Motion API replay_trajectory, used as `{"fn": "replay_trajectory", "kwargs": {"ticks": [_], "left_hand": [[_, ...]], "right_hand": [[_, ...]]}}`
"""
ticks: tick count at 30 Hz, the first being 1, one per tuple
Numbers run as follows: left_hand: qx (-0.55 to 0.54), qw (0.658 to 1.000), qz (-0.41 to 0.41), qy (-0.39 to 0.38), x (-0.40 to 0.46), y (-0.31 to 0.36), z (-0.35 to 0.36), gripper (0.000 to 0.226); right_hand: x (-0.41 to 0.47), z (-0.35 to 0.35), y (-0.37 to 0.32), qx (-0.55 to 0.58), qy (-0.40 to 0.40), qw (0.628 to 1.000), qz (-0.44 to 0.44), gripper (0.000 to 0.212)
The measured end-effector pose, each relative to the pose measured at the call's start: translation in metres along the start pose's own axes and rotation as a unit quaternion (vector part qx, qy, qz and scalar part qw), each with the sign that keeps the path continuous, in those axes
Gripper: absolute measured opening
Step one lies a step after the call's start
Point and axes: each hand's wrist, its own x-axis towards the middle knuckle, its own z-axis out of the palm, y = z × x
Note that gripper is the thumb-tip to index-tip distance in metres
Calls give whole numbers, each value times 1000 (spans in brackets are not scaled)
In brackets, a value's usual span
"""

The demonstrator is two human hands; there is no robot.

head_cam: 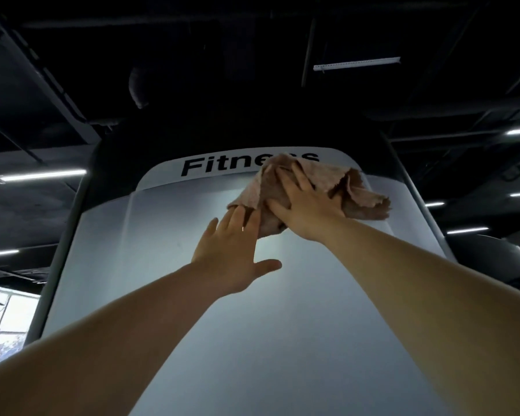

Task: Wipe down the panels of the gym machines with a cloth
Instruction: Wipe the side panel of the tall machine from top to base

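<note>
A tall pale grey machine panel rises in front of me, with the black word "Fitness" printed near its rounded top. A crumpled tan cloth lies against the upper right part of the panel and covers the end of the word. My right hand presses flat on the cloth with straight, spread fingers. My left hand lies flat on the panel just below and to the left, its fingertips touching the cloth's lower edge.
The panel sits in a dark frame. Overhead runs a black ceiling with ducts and several strip lights. A bright window shows at the lower left. A dark piece of another machine stands to the right.
</note>
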Motion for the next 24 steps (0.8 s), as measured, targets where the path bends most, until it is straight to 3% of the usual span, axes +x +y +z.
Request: {"fn": "replay_trajectory", "kwargs": {"ticks": [3,7,14,19,24], "left_hand": [[20,999,-9,-41,4,9,-1,105],[-35,997,-43,-55,6,13,-2,119],[-93,994,-25,-59,3,3,-6,134],[-103,994,-2,-39,5,-2,-3,139],[-65,997,-13,-48,2,0,-7,144]], "right_hand": [[-3,4,14,11,2,1000,19,68],[-25,8,32,4,1,999,44,70],[-114,15,15,-87,-127,988,11,71],[-60,8,-22,-47,-90,993,-62,66],[-7,-2,-4,5,-39,998,-47,62]]}}
